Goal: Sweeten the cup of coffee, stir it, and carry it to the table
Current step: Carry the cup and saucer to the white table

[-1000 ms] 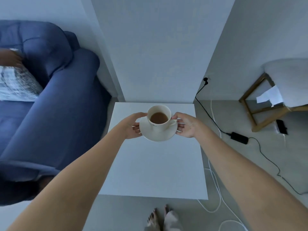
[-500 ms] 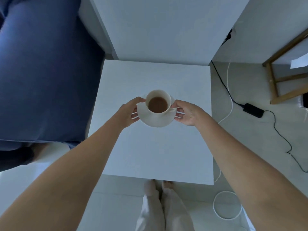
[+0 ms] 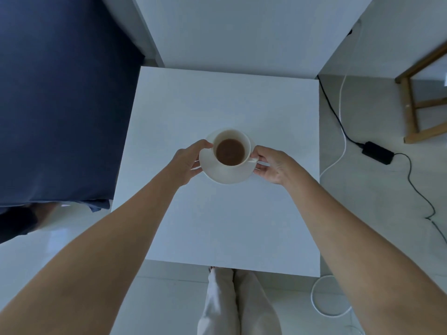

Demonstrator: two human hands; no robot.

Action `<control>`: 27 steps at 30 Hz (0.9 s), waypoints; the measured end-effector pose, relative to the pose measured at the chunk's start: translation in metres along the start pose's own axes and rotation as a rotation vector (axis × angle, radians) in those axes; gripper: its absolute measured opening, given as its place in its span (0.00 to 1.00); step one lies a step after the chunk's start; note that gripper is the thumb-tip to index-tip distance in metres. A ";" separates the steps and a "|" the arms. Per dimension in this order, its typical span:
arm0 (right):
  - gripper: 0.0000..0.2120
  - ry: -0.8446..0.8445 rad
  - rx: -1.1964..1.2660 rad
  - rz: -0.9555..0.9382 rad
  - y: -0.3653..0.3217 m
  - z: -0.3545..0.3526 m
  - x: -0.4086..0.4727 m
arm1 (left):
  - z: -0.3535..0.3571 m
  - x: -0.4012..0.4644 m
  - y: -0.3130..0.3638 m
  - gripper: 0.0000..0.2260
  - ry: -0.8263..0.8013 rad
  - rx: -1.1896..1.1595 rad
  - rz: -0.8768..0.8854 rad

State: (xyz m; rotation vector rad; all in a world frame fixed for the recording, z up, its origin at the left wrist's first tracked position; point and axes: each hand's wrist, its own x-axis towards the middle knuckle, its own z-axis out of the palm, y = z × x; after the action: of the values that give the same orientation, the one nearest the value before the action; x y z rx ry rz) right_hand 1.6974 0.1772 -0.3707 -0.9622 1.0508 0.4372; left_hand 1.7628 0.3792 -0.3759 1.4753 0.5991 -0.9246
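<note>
A white cup [image 3: 242, 139] holding brown coffee [image 3: 230, 151] stands on a white saucer [image 3: 227, 174]. My left hand [image 3: 187, 163] grips the saucer's left rim and my right hand [image 3: 273, 165] grips its right rim beside the cup handle. Cup and saucer are over the middle of the square white table [image 3: 217, 226]. Whether the saucer touches the tabletop I cannot tell.
A dark blue sofa [image 3: 60, 105] flanks the table's left side. A white wall panel [image 3: 237, 32] rises behind it. On the floor to the right lie a black power adapter [image 3: 377, 152] with cable, a white cable [image 3: 338, 117] and a wooden stool [image 3: 420, 97]. My legs [image 3: 237, 301] stand at the near edge.
My view has tilted downward and closer over the table. The cup and saucer, held in both hands, have come lower toward the middle of the tabletop.
</note>
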 end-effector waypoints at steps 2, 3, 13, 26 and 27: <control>0.05 0.002 -0.023 -0.001 0.001 -0.001 0.002 | -0.001 0.003 -0.002 0.15 0.005 0.000 -0.006; 0.05 0.001 -0.036 -0.002 0.002 -0.001 0.003 | -0.001 0.004 -0.003 0.15 0.005 0.004 -0.008; 0.05 -0.004 -0.039 -0.031 0.012 -0.003 0.008 | -0.001 0.011 -0.008 0.20 0.010 0.050 -0.027; 0.05 -0.013 -0.057 -0.083 0.025 -0.007 0.007 | 0.002 0.010 -0.017 0.20 0.013 0.040 -0.051; 0.05 -0.018 -0.060 -0.086 0.026 -0.008 0.008 | 0.002 0.011 -0.018 0.21 0.013 0.033 -0.054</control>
State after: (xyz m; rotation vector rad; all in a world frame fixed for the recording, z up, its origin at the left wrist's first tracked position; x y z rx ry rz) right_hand 1.6783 0.1833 -0.3904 -1.0508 0.9815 0.4076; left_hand 1.7532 0.3785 -0.3950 1.5017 0.6387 -0.9709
